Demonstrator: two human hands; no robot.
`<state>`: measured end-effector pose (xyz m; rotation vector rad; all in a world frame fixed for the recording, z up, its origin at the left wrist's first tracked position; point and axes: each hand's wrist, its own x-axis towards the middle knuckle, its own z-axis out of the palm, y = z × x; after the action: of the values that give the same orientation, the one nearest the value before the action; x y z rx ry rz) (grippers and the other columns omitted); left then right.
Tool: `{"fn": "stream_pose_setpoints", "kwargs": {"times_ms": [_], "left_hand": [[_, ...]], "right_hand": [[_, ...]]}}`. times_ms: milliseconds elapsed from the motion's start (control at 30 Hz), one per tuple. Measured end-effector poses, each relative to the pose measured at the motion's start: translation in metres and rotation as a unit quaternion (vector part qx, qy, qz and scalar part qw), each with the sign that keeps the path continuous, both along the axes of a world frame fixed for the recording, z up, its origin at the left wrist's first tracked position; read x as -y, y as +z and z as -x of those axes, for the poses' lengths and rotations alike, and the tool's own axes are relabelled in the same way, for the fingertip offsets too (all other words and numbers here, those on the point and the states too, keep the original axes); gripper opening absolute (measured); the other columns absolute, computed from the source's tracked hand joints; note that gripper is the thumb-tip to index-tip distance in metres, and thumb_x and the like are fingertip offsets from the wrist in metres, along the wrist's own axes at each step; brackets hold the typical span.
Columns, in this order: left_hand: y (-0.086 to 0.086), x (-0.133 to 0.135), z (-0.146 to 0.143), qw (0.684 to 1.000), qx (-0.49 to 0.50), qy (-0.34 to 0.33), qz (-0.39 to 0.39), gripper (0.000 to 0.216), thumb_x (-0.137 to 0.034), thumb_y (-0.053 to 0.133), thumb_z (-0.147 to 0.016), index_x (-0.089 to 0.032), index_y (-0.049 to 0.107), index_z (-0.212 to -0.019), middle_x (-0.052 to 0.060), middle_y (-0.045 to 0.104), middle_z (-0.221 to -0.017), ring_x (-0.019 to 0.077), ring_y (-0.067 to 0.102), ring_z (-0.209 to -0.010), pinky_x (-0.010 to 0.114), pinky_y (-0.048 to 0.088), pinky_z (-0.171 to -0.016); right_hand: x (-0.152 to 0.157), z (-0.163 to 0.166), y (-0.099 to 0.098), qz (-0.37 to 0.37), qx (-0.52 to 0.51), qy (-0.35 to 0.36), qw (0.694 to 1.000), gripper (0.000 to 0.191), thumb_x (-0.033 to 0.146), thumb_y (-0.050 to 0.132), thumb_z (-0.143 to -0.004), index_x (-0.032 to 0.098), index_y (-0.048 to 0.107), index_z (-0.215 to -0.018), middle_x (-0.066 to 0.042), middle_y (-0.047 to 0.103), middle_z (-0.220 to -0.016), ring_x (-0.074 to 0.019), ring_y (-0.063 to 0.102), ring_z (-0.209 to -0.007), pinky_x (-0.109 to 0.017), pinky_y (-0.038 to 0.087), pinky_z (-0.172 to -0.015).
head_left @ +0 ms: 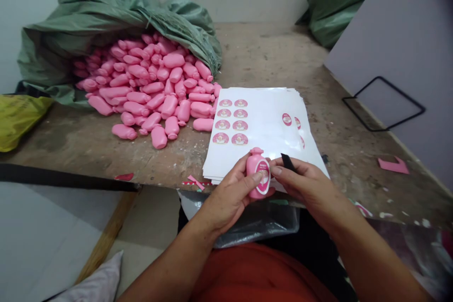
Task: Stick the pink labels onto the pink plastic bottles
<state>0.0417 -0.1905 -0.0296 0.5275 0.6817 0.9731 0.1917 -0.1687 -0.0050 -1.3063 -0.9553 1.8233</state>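
My left hand (235,188) is closed around a small pink bottle (252,166), held upright just over the table's front edge. An oval pink-and-white label (263,184) sits on the bottle's face, with my left thumb pressed on it. My right hand (300,177) is closed, its fingertips at the bottle's right edge by the label. A flat black strip (288,162) sticks up from between its fingers; its lower part is hidden. Under and behind both hands lies a stack of white label sheets (265,118), the top one bearing several pink labels on its left side.
A green woven sack (106,9) spills many pink bottles (152,87) onto the wooden table (255,56). A black wire stand (384,104) juts from the right panel. A yellow bag (21,120) lies at far left; pink scraps (392,165) lie at right.
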Motion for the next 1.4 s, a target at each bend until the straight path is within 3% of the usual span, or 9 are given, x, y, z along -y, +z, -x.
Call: {"fn": "stream_pose_setpoints", "kwargs": {"times_ms": [333,533,667,767,833,967,1200,1300,1400], "left_hand": [[-0.006,-0.001,-0.001,1.0,-0.003,-0.001,-0.014,0.051,-0.012,0.058,-0.085,-0.026,0.041,-0.131,0.006,0.052,-0.126,0.022,0.044,-0.121,0.036,0.044,-0.095],[-0.007,0.0,-0.004,1.0,-0.001,0.009,-0.018,0.059,-0.003,0.061,-0.079,-0.026,0.041,-0.13,0.005,0.05,-0.129,0.0193,0.046,-0.118,0.033,0.041,-0.097],[-0.006,0.001,-0.004,1.0,-0.005,0.025,-0.017,0.062,-0.002,0.061,-0.077,-0.025,0.042,-0.131,0.003,0.055,-0.117,0.0165,0.05,-0.111,0.033,0.038,-0.1],[-0.003,0.001,-0.004,1.0,0.0,0.025,-0.009,0.061,-0.001,0.061,-0.076,-0.024,0.042,-0.13,0.003,0.056,-0.112,0.0169,0.052,-0.108,0.036,0.039,-0.1],[0.0,0.002,-0.005,1.0,0.005,0.02,-0.003,0.06,-0.002,0.061,-0.076,-0.023,0.042,-0.129,0.005,0.055,-0.114,0.0187,0.051,-0.109,0.038,0.04,-0.099],[0.005,0.004,-0.007,1.0,-0.012,-0.003,-0.018,0.061,-0.004,0.063,-0.076,-0.024,0.042,-0.13,0.007,0.054,-0.12,0.0212,0.05,-0.113,0.039,0.041,-0.097],[0.006,0.003,-0.001,0.999,-0.017,-0.045,-0.008,0.062,-0.001,0.063,-0.075,-0.026,0.044,-0.129,0.007,0.049,-0.129,0.0234,0.051,-0.114,0.037,0.046,-0.09],[0.005,0.001,-0.001,0.998,0.012,-0.041,0.035,0.048,-0.013,0.06,-0.082,-0.024,0.046,-0.127,0.01,0.051,-0.127,0.0245,0.054,-0.109,0.035,0.051,-0.08],[0.004,-0.002,-0.004,0.998,0.02,-0.019,0.06,0.034,-0.029,0.049,-0.091,-0.02,0.049,-0.124,0.012,0.054,-0.12,0.0226,0.058,-0.098,0.033,0.053,-0.07]], "right_hand": [[-0.006,-0.004,0.0,0.012,0.018,0.027,0.999,0.011,0.029,0.067,-0.077,0.02,0.067,-0.083,0.006,0.059,-0.066,-0.0051,0.049,-0.054,-0.019,0.042,-0.059],[-0.007,-0.006,-0.009,-0.104,0.1,0.077,0.987,0.013,0.032,0.063,-0.079,0.02,0.061,-0.083,0.003,0.059,-0.075,-0.0114,0.054,-0.069,-0.024,0.044,-0.066],[0.003,-0.002,-0.01,-0.27,0.316,0.063,0.907,0.012,0.034,0.059,-0.081,0.023,0.06,-0.086,0.002,0.059,-0.076,-0.0153,0.053,-0.069,-0.029,0.04,-0.065],[0.009,-0.001,-0.013,-0.289,0.435,0.0,0.853,0.029,0.044,0.063,-0.077,0.025,0.059,-0.099,0.0,0.059,-0.076,-0.0193,0.053,-0.07,-0.032,0.038,-0.066],[0.01,-0.002,-0.015,-0.249,0.406,-0.029,0.879,0.035,0.047,0.065,-0.074,0.025,0.058,-0.1,0.001,0.056,-0.072,-0.0193,0.052,-0.069,-0.031,0.039,-0.063],[0.006,-0.004,-0.014,-0.184,0.213,-0.034,0.959,0.029,0.044,0.064,-0.075,0.024,0.057,-0.094,0.005,0.047,-0.062,-0.0136,0.047,-0.059,-0.025,0.038,-0.054],[-0.005,-0.007,-0.01,-0.166,0.133,0.009,0.977,0.021,0.04,0.064,-0.076,0.02,0.063,-0.083,0.004,0.052,-0.064,-0.0125,0.048,-0.061,-0.025,0.039,-0.058],[-0.006,-0.009,-0.01,-0.179,0.112,-0.003,0.977,0.02,0.038,0.059,-0.08,0.019,0.063,-0.077,0.001,0.06,-0.074,-0.0144,0.054,-0.072,-0.025,0.043,-0.068],[-0.005,-0.008,-0.01,-0.186,0.142,-0.004,0.972,0.022,0.042,0.061,-0.079,0.02,0.063,-0.078,0.002,0.059,-0.07,-0.0137,0.054,-0.068,-0.024,0.043,-0.063]]}}
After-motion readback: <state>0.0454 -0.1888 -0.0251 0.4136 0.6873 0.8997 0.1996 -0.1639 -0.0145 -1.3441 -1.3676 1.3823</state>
